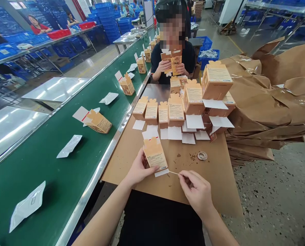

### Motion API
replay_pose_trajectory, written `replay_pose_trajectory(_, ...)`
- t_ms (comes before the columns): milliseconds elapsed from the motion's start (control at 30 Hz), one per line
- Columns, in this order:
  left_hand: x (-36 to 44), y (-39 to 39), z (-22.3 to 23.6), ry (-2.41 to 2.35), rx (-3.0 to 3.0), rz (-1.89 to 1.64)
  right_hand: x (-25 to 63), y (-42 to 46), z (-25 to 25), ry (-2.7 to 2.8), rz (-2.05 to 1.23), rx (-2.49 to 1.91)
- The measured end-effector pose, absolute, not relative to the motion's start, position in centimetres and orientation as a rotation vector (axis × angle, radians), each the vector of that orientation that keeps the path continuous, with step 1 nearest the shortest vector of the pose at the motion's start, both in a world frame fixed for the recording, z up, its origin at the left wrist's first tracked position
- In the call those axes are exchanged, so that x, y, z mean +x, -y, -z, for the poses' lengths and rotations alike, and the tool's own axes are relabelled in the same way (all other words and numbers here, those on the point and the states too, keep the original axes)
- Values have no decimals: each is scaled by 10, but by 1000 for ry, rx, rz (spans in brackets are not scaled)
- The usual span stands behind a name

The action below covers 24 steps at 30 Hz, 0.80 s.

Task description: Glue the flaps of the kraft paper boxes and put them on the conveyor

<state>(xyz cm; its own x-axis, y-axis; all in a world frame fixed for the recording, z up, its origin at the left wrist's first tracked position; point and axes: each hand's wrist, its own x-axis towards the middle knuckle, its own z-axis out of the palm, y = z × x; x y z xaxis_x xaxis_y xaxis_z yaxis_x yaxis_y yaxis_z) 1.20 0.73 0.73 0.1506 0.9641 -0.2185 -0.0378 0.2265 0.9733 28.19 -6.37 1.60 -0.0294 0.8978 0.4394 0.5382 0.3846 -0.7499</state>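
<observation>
My left hand [141, 168] is closed around a small orange-tan carton [155, 155], holding it tilted above the cardboard-covered table. Its white top flaps stick up at the far end, and a white flap [162, 173] shows at the near end. In a pinch, my right hand [196, 188] grips a thin pale stick [173, 172]. The stick's far tip reaches the carton's near corner by that flap; whether it touches cannot be made out. A small round metal dish [202, 155] lies beyond my right hand, with dark specks on the cardboard beside it.
Several similar cartons [176, 111] stand stacked ahead, white flaps sticking out. At left, a green conveyor belt [73, 181] carries silvery-white pouches [27, 206] and opened cartons [98, 121]. A co-worker [156, 70] opposite holds cartons. Brown paper [270, 102] is heaped at right.
</observation>
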Motion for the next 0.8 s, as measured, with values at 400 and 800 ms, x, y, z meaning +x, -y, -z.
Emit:
replay_pose_trajectory(400,28,27,0,-1391,1204,-944,324,95,-27,1539,-476,-1439)
replay_pose_trajectory(800,-99,30,-22,-1988,1060,-1346,330,90,-22,1580,-369,-1403)
